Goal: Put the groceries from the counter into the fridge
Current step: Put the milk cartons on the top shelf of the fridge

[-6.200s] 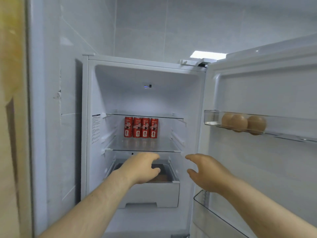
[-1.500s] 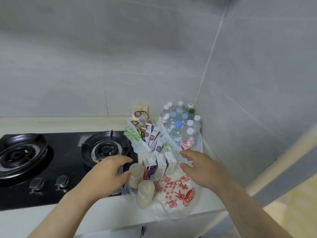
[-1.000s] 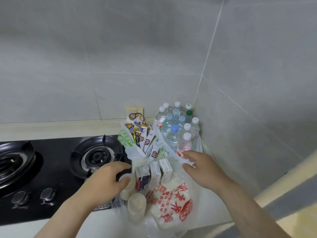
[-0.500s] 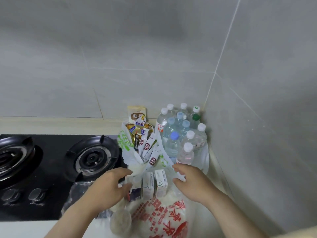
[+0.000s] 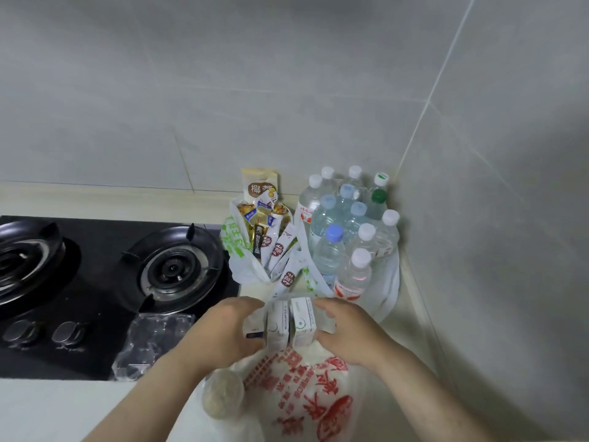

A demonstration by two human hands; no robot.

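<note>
At your far left the black gas stove (image 5: 95, 282) sits in the counter (image 5: 47, 409), its two knobs (image 5: 68, 331) facing you, and a crumpled sheet of clear plastic (image 5: 153, 339) lies over its near right corner. Next comes a round pale tub (image 5: 223, 393) lying on the counter under your left forearm. Your left hand (image 5: 229, 330) is curled round the left end of a row of small cartons (image 5: 287, 320), fingers wrapped over the outermost one. Behind it, against the back wall, a white bag of sachets (image 5: 264, 244) stands open with the sticks fanned out. The cartons stand upright side by side in the middle of the counter, at the far edge of a white bag with red print (image 5: 306, 393) that spreads toward you. Your right hand (image 5: 347, 330) grips the right end of that row, fingers bent over the top of the last carton and thumb on the near side, so the row is squeezed between both hands. Behind your right hand a cluster of water bottles (image 5: 347, 237) fills the corner where the two tiled walls meet, standing in a white bag.
</note>
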